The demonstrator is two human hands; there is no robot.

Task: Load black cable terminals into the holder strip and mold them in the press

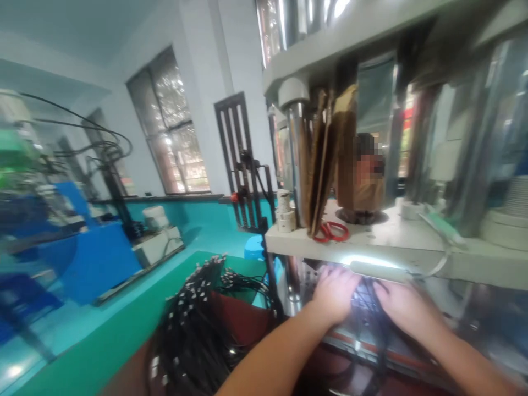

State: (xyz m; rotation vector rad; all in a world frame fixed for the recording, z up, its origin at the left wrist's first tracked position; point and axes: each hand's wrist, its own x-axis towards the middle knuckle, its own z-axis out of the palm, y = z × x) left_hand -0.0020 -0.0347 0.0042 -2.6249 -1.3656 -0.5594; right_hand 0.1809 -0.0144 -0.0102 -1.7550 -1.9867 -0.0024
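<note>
Under the lit edge of a press, my left hand (336, 294) reaches in with its back towards me. Its fingertips are blurred and partly hidden, so their grip does not show. Close beside it on the right, my right hand (402, 308) has thumb and fingers closed at several thin black cables (381, 344). The cables run between the two hands and hang down towards me, over the front of a shiny metal surface (342, 324). Where their far ends lie is lost in glare and blur.
A large bundle of black cables with pale ends (193, 324) lies to the left. The press's thick white plate (383, 247) sits just above my hands, with a light bar (375, 267) at its edge. Red-handled scissors (332, 232) lie on it. Blue machinery (99, 264) stands far left.
</note>
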